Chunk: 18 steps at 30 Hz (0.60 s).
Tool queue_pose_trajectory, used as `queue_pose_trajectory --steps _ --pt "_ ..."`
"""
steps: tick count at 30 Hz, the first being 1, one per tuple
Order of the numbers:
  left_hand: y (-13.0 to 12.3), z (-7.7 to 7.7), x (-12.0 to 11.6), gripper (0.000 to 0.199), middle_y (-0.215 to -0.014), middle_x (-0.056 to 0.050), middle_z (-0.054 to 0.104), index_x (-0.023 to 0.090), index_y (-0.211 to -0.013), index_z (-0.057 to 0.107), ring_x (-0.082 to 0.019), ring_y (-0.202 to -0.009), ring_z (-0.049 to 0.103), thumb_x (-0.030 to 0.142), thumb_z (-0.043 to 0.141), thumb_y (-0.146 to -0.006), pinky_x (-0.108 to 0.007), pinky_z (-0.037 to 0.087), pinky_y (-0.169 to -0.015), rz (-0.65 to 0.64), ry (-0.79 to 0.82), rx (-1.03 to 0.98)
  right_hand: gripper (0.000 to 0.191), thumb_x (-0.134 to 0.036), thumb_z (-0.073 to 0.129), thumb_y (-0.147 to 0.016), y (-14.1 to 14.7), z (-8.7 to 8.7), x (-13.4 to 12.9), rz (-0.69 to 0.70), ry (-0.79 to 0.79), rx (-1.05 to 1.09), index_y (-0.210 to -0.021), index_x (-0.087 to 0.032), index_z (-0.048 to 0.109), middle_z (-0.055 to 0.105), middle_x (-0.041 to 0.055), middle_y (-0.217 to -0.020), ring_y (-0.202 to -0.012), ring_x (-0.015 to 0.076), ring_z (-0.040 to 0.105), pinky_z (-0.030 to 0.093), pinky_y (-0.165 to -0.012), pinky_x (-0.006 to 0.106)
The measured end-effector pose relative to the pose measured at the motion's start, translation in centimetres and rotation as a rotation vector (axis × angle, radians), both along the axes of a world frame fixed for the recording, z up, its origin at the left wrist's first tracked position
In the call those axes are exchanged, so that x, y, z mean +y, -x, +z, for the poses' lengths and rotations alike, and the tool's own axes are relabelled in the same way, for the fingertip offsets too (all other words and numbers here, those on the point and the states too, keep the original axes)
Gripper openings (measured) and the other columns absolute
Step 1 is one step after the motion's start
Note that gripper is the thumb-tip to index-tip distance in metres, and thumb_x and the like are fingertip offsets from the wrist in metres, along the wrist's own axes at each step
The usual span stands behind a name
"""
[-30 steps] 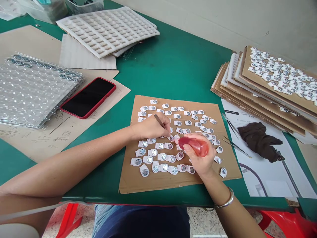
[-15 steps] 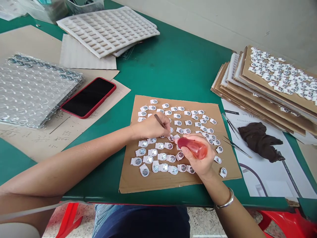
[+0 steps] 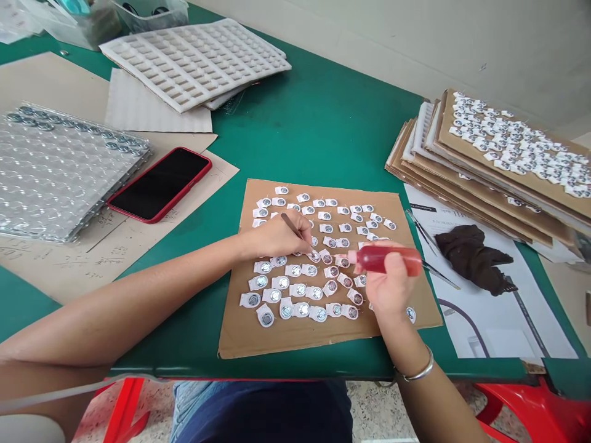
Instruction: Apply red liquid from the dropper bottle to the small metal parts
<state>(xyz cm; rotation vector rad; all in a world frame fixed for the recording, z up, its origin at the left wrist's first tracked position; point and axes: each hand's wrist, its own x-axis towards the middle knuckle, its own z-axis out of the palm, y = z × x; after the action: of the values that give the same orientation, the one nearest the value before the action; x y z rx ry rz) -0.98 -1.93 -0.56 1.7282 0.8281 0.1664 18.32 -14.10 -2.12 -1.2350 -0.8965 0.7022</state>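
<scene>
Red translucent squeeze bottle, nozzle pointing left above paper-backed metal discs on a cardboard sheet, gripped in the right hand. Left hand pinches a thin dark pick, tip hard to make out; discs under both hands hidden.

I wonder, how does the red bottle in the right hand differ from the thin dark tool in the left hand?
The translucent red bottle is thick, the slim dark tool thin. The bottle lies nearly level in the right hand, the tool slants down in the left hand. Both tips point at the white-backed metal discs.
</scene>
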Motion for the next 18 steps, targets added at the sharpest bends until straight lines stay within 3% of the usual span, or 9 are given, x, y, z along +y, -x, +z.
queue_pose_trajectory --steps 3,6,11,15,18 --pt "0.0 0.1 0.0 0.013 -0.062 -0.006 0.064 0.012 -0.067 0.065 -0.01 -0.049 0.052 0.026 0.066 -0.065 -0.02 0.034 -0.04 -0.003 -0.006 -0.004 0.03 -0.047 0.049 -0.081 -1.1 0.3 0.6 -0.032 -0.002 0.239 -0.08 -0.02 0.06 0.063 0.0014 -0.072 -0.053 0.0138 0.062 0.043 -0.037 0.025" --pt "0.1 0.3 -0.1 0.013 -0.063 -0.006 0.064 0.012 -0.066 0.064 -0.009 -0.048 0.052 0.026 0.066 -0.066 -0.02 0.035 -0.04 -0.009 -0.004 -0.005 0.034 -0.051 0.046 -0.082 -1.8 0.6 1.0 -0.04 0.021 0.334 -0.079 -0.02 0.061 0.063 0.0011 -0.068 -0.054 0.0128 0.062 0.042 -0.038 0.023" --pt "0.2 1.1 -0.2 0.01 -0.074 -0.005 0.066 0.014 -0.066 0.065 -0.01 -0.058 0.057 0.024 0.066 -0.066 -0.02 0.042 -0.047 -0.014 -0.089 0.006 0.036 -0.054 0.044 -0.082 -2.1 0.8 1.0 0.003 0.041 0.381 -0.08 -0.021 0.06 0.062 0.0011 -0.069 -0.055 0.0114 0.061 0.04 -0.039 0.021" --pt "-0.1 2.7 -0.9 0.009 -0.067 -0.003 0.066 0.014 -0.07 0.066 -0.01 -0.056 0.057 0.023 0.065 -0.068 -0.02 0.041 -0.047 0.024 -0.111 -0.003 0.036 -0.054 0.042 -0.083 -2.2 0.9 0.9 0.032 0.028 0.372 -0.081 -0.022 0.06 0.062 0.0005 -0.072 -0.056 0.0107 0.06 0.041 -0.041 0.021" --pt "-0.1 3.6 -2.1 0.007 -0.066 -0.002 0.065 0.014 -0.07 0.066 -0.01 -0.058 0.057 0.02 0.062 -0.071 -0.02 0.041 -0.049 0.037 -0.219 -0.048 0.035 -0.054 0.042 -0.083 -2.4 1.0 0.8 0.046 0.025 0.364 -0.083 -0.023 0.059 0.063 -0.0002 -0.074 -0.056 0.0106 0.06 0.041 -0.041 0.022"
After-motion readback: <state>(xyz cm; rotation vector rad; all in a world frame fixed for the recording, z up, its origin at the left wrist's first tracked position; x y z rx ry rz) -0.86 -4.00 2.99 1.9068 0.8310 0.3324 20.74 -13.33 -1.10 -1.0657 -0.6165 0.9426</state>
